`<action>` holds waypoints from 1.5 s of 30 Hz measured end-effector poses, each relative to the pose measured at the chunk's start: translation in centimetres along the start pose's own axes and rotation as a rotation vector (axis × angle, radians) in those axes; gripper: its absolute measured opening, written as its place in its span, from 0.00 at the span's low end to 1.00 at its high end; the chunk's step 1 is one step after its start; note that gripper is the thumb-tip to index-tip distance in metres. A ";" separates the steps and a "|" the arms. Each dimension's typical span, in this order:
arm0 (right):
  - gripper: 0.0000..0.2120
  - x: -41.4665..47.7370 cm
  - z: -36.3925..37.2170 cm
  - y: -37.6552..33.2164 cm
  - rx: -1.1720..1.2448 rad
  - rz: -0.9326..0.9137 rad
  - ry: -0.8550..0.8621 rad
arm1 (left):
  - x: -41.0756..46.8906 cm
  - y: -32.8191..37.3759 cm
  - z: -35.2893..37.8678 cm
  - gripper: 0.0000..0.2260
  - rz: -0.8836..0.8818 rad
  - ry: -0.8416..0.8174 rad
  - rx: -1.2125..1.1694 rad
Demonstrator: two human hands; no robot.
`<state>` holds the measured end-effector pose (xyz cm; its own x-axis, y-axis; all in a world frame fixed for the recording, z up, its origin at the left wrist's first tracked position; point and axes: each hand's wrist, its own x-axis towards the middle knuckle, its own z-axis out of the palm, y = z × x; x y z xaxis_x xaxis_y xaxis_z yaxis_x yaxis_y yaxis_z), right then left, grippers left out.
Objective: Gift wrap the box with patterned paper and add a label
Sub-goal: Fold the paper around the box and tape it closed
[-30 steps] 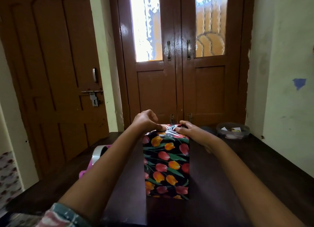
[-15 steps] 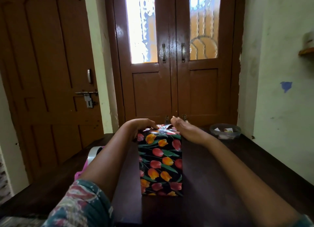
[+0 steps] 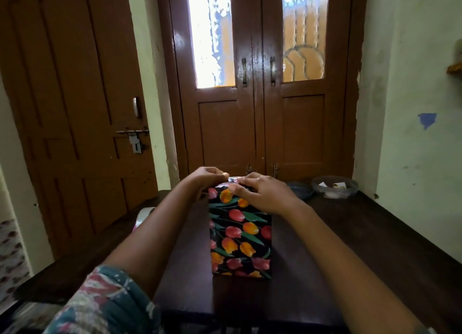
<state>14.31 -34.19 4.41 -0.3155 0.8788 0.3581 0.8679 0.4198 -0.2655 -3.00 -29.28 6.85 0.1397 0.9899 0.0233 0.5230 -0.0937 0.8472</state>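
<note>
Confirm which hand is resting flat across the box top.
The right hand, spread over the far end of the wrapped box. The left hand is curled, pinching the paper at that edge.

No text can be read. The black wrapping paper with red and orange tulips (image 3: 240,233) shows only flowers; the white slips (image 3: 323,183) in the clear plastic bowl (image 3: 351,185) are too small to read.

Left hand (image 3: 207,179) pinches the tulip paper (image 3: 225,195) at the far end of the box (image 3: 240,236); right hand (image 3: 265,195) presses on top.
</note>
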 end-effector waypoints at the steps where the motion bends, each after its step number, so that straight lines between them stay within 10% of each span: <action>1: 0.33 0.1 -0.1 0.0 -0.027 0.008 -0.013 | -0.6 -0.2 -0.7 0.11 0.024 -0.003 0.013; 13: 0.31 -0.7 1.5 -1.7 -0.140 0.024 0.200 | -8.9 -11.0 -10.3 0.17 -0.495 0.219 0.208; 45: 0.30 -1.6 2.0 -1.9 -0.144 0.027 0.319 | -13.1 -12.7 -3.3 0.11 -0.346 0.765 -0.847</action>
<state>12.34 -35.92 2.54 -0.1753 0.7644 0.6205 0.9266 0.3411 -0.1583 -14.26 -40.74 -2.44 -0.5871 0.7822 -0.2085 -0.3275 0.0060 0.9448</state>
